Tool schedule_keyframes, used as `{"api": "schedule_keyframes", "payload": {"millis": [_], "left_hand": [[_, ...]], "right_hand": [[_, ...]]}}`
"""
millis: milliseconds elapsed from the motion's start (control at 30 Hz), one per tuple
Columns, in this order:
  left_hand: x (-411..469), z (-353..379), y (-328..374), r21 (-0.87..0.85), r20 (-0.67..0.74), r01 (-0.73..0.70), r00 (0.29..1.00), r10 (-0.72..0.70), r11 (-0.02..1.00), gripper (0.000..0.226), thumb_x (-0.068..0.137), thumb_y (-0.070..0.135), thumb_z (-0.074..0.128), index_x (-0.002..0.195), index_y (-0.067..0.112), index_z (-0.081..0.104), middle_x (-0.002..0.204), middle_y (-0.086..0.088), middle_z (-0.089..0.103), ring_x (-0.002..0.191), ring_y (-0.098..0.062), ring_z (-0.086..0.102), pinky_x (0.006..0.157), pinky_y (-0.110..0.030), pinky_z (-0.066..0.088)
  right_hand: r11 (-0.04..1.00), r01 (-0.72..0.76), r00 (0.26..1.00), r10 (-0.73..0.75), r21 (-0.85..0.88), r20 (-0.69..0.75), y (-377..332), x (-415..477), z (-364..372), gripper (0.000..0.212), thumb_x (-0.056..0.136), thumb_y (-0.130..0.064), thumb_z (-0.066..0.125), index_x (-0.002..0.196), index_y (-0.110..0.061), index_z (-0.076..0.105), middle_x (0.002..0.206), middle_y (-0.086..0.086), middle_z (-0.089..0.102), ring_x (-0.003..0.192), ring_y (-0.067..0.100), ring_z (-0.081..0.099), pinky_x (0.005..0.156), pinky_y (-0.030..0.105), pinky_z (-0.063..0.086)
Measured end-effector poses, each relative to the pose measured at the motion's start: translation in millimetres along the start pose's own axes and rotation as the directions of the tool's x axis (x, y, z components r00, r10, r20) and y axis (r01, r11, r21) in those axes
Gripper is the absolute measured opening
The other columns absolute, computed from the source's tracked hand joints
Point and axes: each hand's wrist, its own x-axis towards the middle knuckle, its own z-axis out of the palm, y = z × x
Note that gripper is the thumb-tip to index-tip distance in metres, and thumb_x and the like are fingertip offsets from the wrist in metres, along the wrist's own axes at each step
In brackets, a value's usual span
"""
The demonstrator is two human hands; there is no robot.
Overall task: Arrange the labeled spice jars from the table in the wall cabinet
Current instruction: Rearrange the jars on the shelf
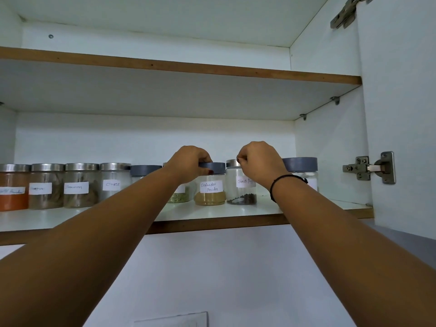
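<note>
Yellow coriander powder jar (210,193) is gripped by left hand (191,162), black peppercorn jar (241,194) by right hand (259,161).

Soft, dim, greenish light fills the cabinet (330,149). The upper shelf (179,66) casts grey shade beneath itself. Shelf edges bow from wide-angle distortion. The leftmost jar (14,187) label reads blurred.

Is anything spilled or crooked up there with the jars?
Nothing stands out. The jars stand upright in a row on the shelf, lids on, visible labels facing out, nothing spilled. The left hand grips the coriander powder jar by its lid, and the right hand pinches the lid of the black pepper jar.
</note>
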Motion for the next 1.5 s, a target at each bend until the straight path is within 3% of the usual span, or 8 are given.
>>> {"api": "schedule_keyframes", "payload": {"millis": [400, 567, 633, 867, 1000, 1233, 1433, 1500], "left_hand": [[21, 13, -19, 0.035, 0.033, 0.033, 0.999, -0.034, 0.999, 0.024, 0.086, 0.021, 0.076, 0.107, 0.012, 0.070, 0.099, -0.001, 0.065, 0.088, -0.016, 0.057, 0.076, -0.025, 0.042], [27, 18, -25, 0.034, 0.033, 0.050, 0.998, -0.051, 0.998, 0.023, 0.085, 0.020, 0.077, 0.106, 0.013, 0.071, 0.101, -0.004, 0.068, 0.089, -0.016, 0.058, 0.076, -0.026, 0.042], [30, 19, -26, 0.042, 0.043, 0.051, 0.998, -0.053, 0.998, 0.023, 0.085, 0.018, 0.077, 0.106, 0.012, 0.071, 0.102, -0.005, 0.068, 0.089, -0.016, 0.058, 0.076, -0.026, 0.042], [34, 26, -35, 0.071, 0.025, 0.034, 0.999, -0.036, 0.997, 0.023, 0.086, 0.020, 0.076, 0.107, 0.012, 0.070, 0.104, -0.006, 0.069, 0.089, -0.016, 0.056, 0.077, -0.026, 0.041], [38, 26, -38, 0.086, 0.046, 0.027, 0.998, -0.031, 0.996, 0.024, 0.086, 0.019, 0.076, 0.108, 0.012, 0.070, 0.106, -0.006, 0.069, 0.090, -0.015, 0.056, 0.077, -0.026, 0.040], [42, 29, -42, 0.101, 0.037, 0.016, 0.999, -0.019, 0.995, 0.026, 0.087, 0.021, 0.075, 0.110, 0.011, 0.070, 0.107, -0.005, 0.069, 0.090, -0.014, 0.055, 0.077, -0.026, 0.041], [39, 31, -43, 0.111, 0.019, 0.011, 1.000, -0.013, 0.994, 0.024, 0.089, 0.023, 0.073, 0.111, 0.014, 0.069, 0.107, -0.004, 0.069, 0.092, -0.017, 0.057, 0.080, -0.029, 0.045], [37, 32, -42, 0.121, 0.016, 0.008, 1.000, -0.010, 0.993, 0.024, 0.090, 0.023, 0.072, 0.112, 0.014, 0.069, 0.107, -0.004, 0.068, 0.095, -0.018, 0.058, 0.082, -0.031, 0.046]], "right_hand": [[1.000, -0.007, 0.997, 0.007, -0.005, 0.078, 2, 18, 28, 0.030, 0.087, -0.002, 0.055, 0.102, -0.019, 0.076, 0.103, 0.004, 0.072, 0.091, 0.027, 0.067, 0.077, 0.031, 0.055], [1.000, 0.020, 0.993, -0.019, -0.013, 0.113, 5, 23, 36, 0.030, 0.086, 0.006, 0.051, 0.088, -0.018, 0.071, 0.085, 0.005, 0.060, 0.082, 0.027, 0.060, 0.068, 0.027, 0.041], [1.000, 0.030, 0.993, -0.029, -0.008, 0.112, 6, 24, 39, 0.031, 0.086, 0.007, 0.050, 0.092, -0.014, 0.072, 0.082, 0.002, 0.055, 0.078, 0.025, 0.055, 0.068, 0.026, 0.038], [1.000, 0.026, 0.995, -0.026, 0.001, 0.095, 6, 27, 50, 0.023, 0.082, 0.009, 0.050, 0.081, -0.007, 0.068, 0.083, 0.009, 0.064, 0.080, 0.029, 0.062, 0.067, 0.030, 0.047], [1.000, 0.026, 0.994, -0.026, 0.003, 0.110, 7, 25, 58, 0.032, 0.083, 0.008, 0.051, 0.105, -0.002, 0.071, 0.106, 0.015, 0.070, 0.098, 0.031, 0.065, 0.087, 0.042, 0.054], [1.000, 0.009, 0.990, -0.013, 0.029, 0.141, 8, 24, 59, 0.033, 0.080, 0.009, 0.049, 0.105, 0.003, 0.069, 0.106, 0.018, 0.068, 0.099, 0.034, 0.064, 0.087, 0.044, 0.054], [0.999, 0.006, 0.971, -0.018, 0.053, 0.240, 3, 17, 52, 0.050, 0.089, 0.002, 0.049, 0.138, -0.008, 0.054, 0.140, 0.011, 0.054, 0.128, 0.029, 0.050, 0.107, 0.036, 0.042], [0.999, 0.018, 0.961, -0.027, 0.034, 0.276, 1, 16, 50, 0.051, 0.089, 0.000, 0.052, 0.139, -0.008, 0.052, 0.139, 0.012, 0.053, 0.127, 0.030, 0.050, 0.107, 0.038, 0.043]]}}
